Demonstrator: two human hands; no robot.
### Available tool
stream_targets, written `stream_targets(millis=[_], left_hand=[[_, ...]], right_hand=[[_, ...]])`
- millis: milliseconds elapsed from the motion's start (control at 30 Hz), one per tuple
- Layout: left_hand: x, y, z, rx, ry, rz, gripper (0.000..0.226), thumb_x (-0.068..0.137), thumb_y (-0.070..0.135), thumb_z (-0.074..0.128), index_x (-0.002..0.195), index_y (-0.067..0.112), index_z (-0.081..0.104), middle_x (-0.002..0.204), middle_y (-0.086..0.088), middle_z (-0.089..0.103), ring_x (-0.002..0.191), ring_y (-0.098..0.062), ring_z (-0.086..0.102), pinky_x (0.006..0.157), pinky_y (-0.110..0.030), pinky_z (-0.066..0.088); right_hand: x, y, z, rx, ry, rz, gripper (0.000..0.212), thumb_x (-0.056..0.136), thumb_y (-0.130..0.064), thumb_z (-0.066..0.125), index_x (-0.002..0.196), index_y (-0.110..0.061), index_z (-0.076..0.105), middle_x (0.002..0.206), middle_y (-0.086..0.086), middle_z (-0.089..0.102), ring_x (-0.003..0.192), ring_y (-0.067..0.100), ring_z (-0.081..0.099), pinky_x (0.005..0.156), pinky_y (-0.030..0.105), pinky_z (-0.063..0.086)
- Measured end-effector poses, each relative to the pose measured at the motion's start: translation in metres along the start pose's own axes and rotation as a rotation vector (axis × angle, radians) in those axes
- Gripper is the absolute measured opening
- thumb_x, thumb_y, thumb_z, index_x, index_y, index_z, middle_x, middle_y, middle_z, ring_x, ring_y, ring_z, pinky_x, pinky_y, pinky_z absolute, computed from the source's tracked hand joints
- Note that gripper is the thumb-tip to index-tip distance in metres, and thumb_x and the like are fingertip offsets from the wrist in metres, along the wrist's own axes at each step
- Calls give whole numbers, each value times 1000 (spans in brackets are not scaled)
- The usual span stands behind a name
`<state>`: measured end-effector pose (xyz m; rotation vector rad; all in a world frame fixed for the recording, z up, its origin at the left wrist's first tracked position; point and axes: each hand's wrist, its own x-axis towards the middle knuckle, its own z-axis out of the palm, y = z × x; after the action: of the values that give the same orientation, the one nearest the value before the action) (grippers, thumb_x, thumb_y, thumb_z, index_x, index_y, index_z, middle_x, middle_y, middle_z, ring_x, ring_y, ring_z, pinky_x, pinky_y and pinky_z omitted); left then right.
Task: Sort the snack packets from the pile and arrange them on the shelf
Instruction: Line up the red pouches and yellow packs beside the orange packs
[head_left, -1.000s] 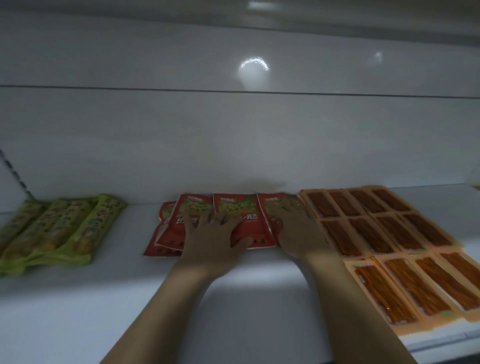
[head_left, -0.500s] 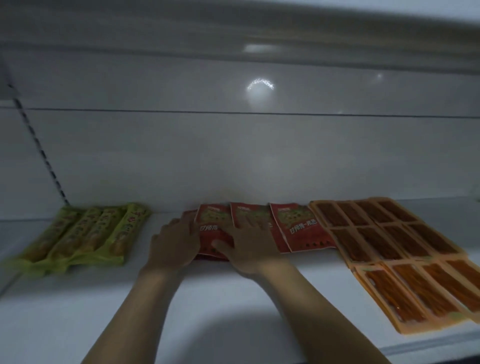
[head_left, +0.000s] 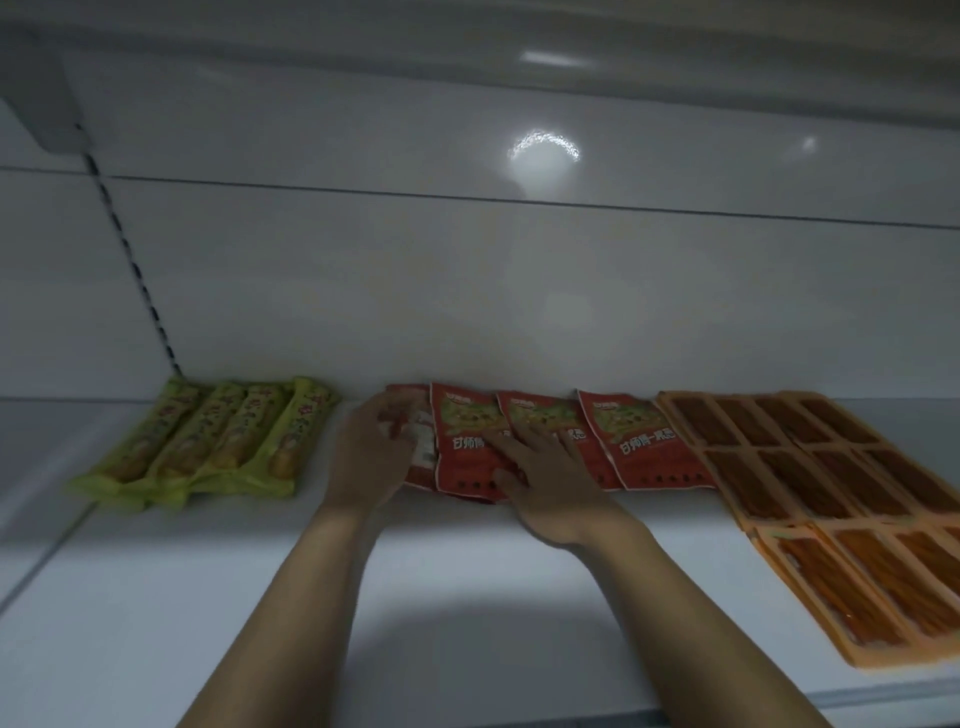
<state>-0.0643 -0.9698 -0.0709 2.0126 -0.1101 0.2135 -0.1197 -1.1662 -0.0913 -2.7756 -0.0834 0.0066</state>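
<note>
A row of red snack packets (head_left: 641, 447) lies overlapping along the back of the white shelf (head_left: 156, 623). My left hand (head_left: 371, 462) rests on the leftmost red packet (head_left: 415, 441), fingers curled over its edge. My right hand (head_left: 545, 478) lies flat, fingers spread, across the second and third red packets. Green-yellow stick packets (head_left: 218, 441) lie side by side at the left. Orange flat packets (head_left: 831, 483) with dark strips fill the right in rows.
The shelf's white back wall (head_left: 467, 286) rises right behind the packets. A slotted upright rail (head_left: 135, 270) runs down at the left. Bare white shelf lies in front of the packets, with its front edge (head_left: 779, 701) at the lower right.
Both hands have slid left along the red row, from its right end to its left end. The rightmost red packet is uncovered now. The view has also shifted left and up.
</note>
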Motion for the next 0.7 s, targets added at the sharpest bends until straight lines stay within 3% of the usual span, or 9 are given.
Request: stream_targets(millis=[133,233,400,467,567,633,700], left_hand=[[5,-3,-20,13,235,-10,34,92,-1,49,116,13,68,111,-4,67,104,-24,62,90,-36,50],[4,-5,-26,14,301,-5,35,91,-2,47,115,12,68,106,-12,69,97,-32,64,79,-38,53],[-3,-6,-18,340,126,1,30,96,8,52,122,13,64,114,-13,65,109,-37,59,82,-34,42],[-2,-10,-17,443,115,-4,31,98,16,48,125,16,63,122,-12,64,114,-38,56,91,-40,44],[-4,-10,-12,524,35,25,38,99,38,47,134,30,58,144,-1,51,138,-31,37,114,-48,27],[-10,-5,-6,582,-72,125,44,99,45,44,142,35,48,154,6,39,146,-23,22,119,-44,14],[-15,-3,-1,655,-185,196,49,99,51,39,147,38,39,158,7,31,149,-19,15,120,-46,10]], right_hand=[[0,-2,3,-52,-1,11,51,105,-41,29,154,-42,17,165,-2,2,151,17,-8,121,39,-11],[-1,-5,4,-78,24,21,51,104,-42,27,154,-42,17,165,-1,3,151,17,-6,122,40,-9],[-1,-9,5,-71,50,41,51,103,-40,29,154,-41,20,165,1,5,151,18,-5,122,41,-8],[-2,-9,6,-72,58,41,51,103,-40,29,153,-40,21,165,2,6,151,18,-5,122,41,-8],[-2,-8,8,-79,77,35,51,103,-41,29,153,-39,22,165,2,7,152,18,-4,122,42,-8],[-2,-7,10,-86,85,39,51,103,-44,28,153,-40,23,165,2,7,152,18,-5,122,42,-8],[-1,-7,11,-98,84,52,53,101,-53,28,153,-41,22,165,1,6,151,17,-6,122,43,-8]])
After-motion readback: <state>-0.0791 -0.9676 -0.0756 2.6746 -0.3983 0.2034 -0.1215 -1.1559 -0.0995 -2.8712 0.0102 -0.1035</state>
